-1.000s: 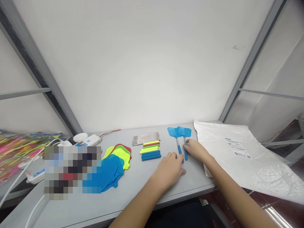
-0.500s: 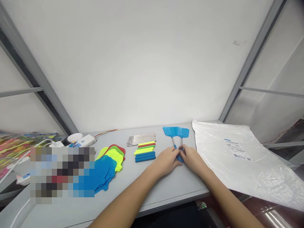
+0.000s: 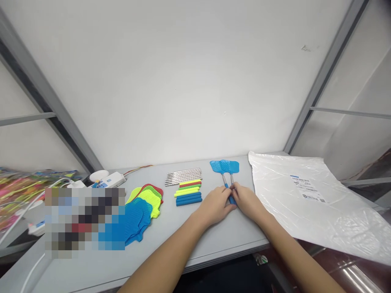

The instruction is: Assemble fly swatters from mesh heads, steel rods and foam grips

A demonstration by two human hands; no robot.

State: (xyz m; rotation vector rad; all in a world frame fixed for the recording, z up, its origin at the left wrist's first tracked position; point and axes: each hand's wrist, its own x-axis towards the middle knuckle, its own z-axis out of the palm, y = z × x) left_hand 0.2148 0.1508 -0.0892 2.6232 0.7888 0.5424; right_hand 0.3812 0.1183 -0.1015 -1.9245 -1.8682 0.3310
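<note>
Two blue fly swatters (image 3: 216, 165) lie side by side on the table, their mesh heads overlapping at the far end. Each has a thin metal shaft running down to a blue handle (image 3: 232, 200). My left hand (image 3: 216, 204) is closed at the handles from the left, thumb near their lower end. From the right, my right hand (image 3: 246, 200) grips the other handle with bent fingers. The hands touch or nearly touch, and parts of both handles are hidden under the fingers.
Left of my hands lie several blue, yellow, green and red handle tubes (image 3: 188, 198), with metal rods (image 3: 183, 176) behind. Loose mesh swatter heads (image 3: 134, 217) are piled farther left, near a power strip (image 3: 111, 181). A white plastic bag (image 3: 284, 195) covers the table's right side.
The right swatter's head has swung left, so the two heads overlap more and the shafts are closer together. My right hand has shifted slightly left. The camera view has moved a little.
</note>
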